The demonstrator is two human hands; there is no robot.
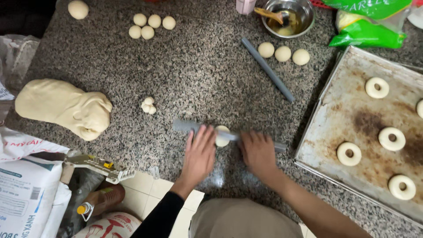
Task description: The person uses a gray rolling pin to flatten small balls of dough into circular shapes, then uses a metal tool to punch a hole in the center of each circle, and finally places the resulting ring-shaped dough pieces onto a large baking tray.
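Observation:
Both my hands press flat on a thin grey rolling rod (185,126) that lies across a small disc of dough (221,135) on the speckled granite counter (198,83). My left hand (199,154) rests palm down on the rod left of the dough, fingers spread. My right hand (257,152) sits on the rod just right of the dough. The rod looks blurred between the hands.
A big lump of dough (64,107) lies at the left. Small dough balls (150,25) and three more (283,53) sit at the back, beside a second grey rod (267,69) and a steel bowl (288,17). A worn baking tray (352,110) at right holds several dough rings (349,154).

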